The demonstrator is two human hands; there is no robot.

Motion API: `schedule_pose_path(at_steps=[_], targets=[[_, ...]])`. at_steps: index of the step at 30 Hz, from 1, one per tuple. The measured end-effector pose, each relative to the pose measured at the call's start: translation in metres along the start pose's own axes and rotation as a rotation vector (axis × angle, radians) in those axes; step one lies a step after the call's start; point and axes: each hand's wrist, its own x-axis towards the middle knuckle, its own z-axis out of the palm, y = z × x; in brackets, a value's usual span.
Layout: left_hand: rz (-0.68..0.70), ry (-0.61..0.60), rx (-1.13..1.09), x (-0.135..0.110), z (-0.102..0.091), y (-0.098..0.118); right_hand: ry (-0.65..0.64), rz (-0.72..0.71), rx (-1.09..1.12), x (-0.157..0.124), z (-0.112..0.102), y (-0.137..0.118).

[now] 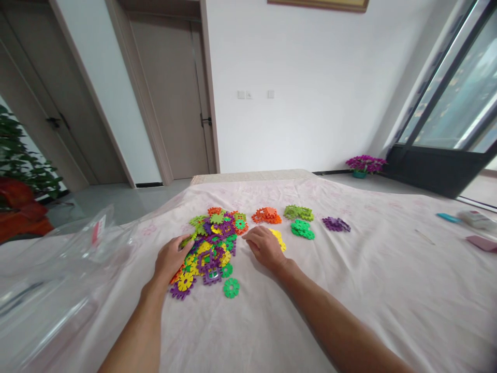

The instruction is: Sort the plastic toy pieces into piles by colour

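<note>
A mixed heap of plastic snowflake pieces (212, 243) in yellow, purple, green and orange lies on the pale pink cloth (349, 290). My left hand (171, 257) rests on the heap's left edge, fingers curled on a light green piece. My right hand (264, 247) lies just right of the heap, fingers bent down over a small yellow pile (278, 238); whether it holds a piece is hidden. Beyond it sit sorted piles: orange (266, 215), light green (298, 212), bright green (303, 229) and purple (336, 224). One green piece (231, 287) lies alone in front.
A clear plastic bag (58, 274) lies crumpled at the left. Small items, a teal one (448, 217) and a dark pink one (482, 242), sit at the far right of the cloth. Doors, a potted plant and a purple flower pot (365, 165) stand beyond.
</note>
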Motion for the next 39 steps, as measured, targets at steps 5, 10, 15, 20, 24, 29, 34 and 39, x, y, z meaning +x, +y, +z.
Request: schedule_pose_path(at_steps=[5, 10, 15, 20, 24, 29, 34, 39], targets=[[0.010, 0.002, -0.007, -0.002, -0.002, 0.002, -0.200, -0.145, 0.065, 0.004, 0.009, -0.026], [-0.002, -0.001, -0.015, -0.003, -0.004, 0.006, -0.306, -0.168, 0.026, 0.004, 0.012, -0.038], [0.003, 0.004, -0.011, -0.002, -0.002, 0.003, -0.318, -0.158, -0.011, 0.005, 0.014, -0.039], [0.019, 0.005, -0.009, -0.001, 0.000, 0.000, -0.311, -0.188, -0.020, 0.005, 0.016, -0.035], [0.021, 0.006, -0.005, -0.001, -0.001, 0.001, -0.326, -0.190, -0.079, 0.005, 0.017, -0.037], [0.023, 0.008, -0.001, -0.001, -0.001, 0.001, -0.332, -0.180, -0.058, 0.005, 0.013, -0.041], [0.025, 0.014, 0.000, -0.001, -0.001, 0.001, -0.343, -0.173, -0.021, 0.005, 0.008, -0.043], [0.008, 0.002, 0.003, -0.001, -0.002, 0.003, -0.364, -0.150, 0.000, 0.004, 0.007, -0.040]])
